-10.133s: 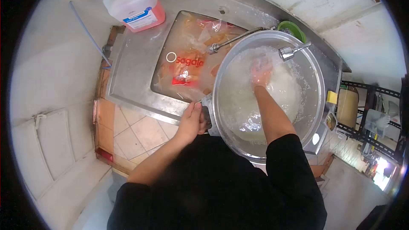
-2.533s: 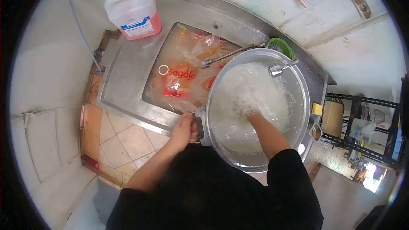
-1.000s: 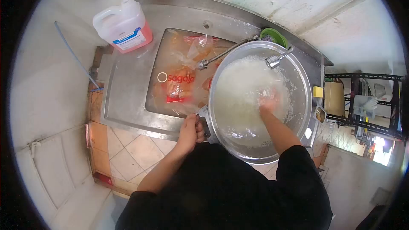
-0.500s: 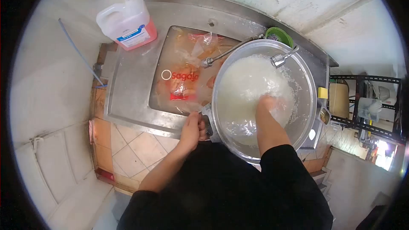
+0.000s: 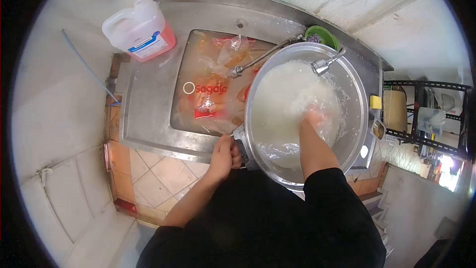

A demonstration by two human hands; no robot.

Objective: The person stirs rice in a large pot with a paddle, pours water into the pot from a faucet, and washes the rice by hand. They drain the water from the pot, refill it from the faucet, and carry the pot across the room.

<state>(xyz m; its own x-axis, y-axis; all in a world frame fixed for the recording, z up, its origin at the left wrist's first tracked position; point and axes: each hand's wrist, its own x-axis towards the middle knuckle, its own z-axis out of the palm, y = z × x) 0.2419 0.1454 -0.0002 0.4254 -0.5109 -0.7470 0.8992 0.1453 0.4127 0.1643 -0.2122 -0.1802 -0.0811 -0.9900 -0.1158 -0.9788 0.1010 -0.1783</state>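
A large round metal pot (image 5: pixel 251 144) holds cloudy whitish water with pale grains along its inner wall. My left hand (image 5: pixel 225 154) is closed round the dark handle at the pot's left side. Inside the pot, my right hand (image 5: pixel 313 115) is dipped into the cloudy water, which hides its fingers. A chrome tap head (image 5: pixel 321 66) hangs over the pot's upper part. Left of the pot, a sink basin (image 5: pixel 174 114) is filled with water and packaged reddish pieces in clear plastic, one package (image 5: pixel 210 100) bearing red print.
A jug of pink liquid (image 5: pixel 144 34) stands on the steel counter (image 5: pixel 148 82) at the upper left. Behind the pot sits a green bowl (image 5: pixel 325 34). To the right are a yellow sponge (image 5: pixel 375 101) and a black metal rack (image 5: pixel 426 87).
The view has shifted slightly. My right hand remains in the water, where the ripples and froth have changed. My left hand still grips the handle.
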